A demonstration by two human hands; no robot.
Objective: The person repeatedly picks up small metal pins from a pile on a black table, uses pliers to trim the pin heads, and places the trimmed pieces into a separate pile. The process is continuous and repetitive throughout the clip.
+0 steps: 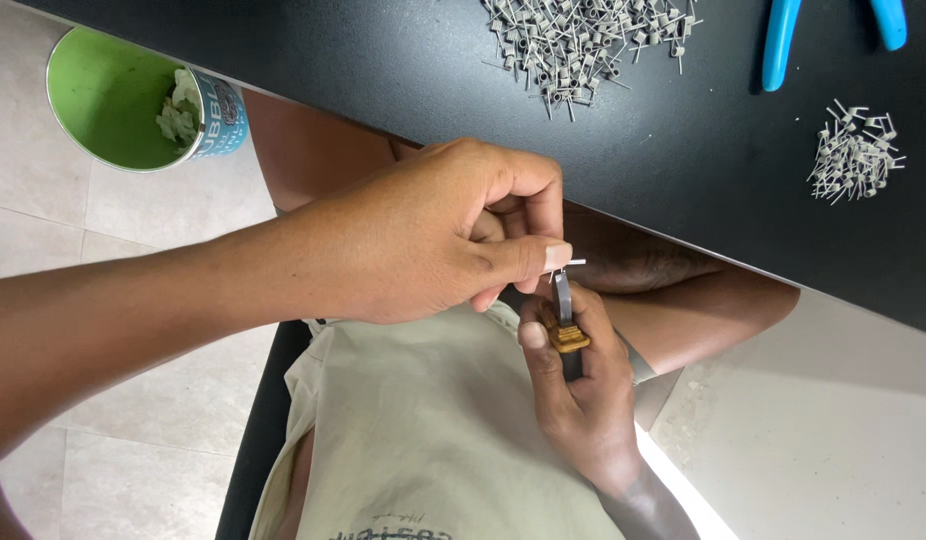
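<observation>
My left hand (433, 240) reaches in from the left, thumb and forefinger pinched on a small grey wire coil (575, 263). The coil sits at the top of a thin grey rod (562, 295). That rod belongs to a small tool with a brass collar (566, 338), which my right hand (578, 395) grips from below. Both hands meet above my lap, just in front of the black table's edge (683, 240). Most of the tool's body is hidden inside my right fist.
On the black table lie a large heap of grey wire coils (583, 40), a smaller heap (855, 152) at the right, and blue-handled pliers (783, 40). A green cup (103, 100) holding pale wadding stands on the tiled floor at the left.
</observation>
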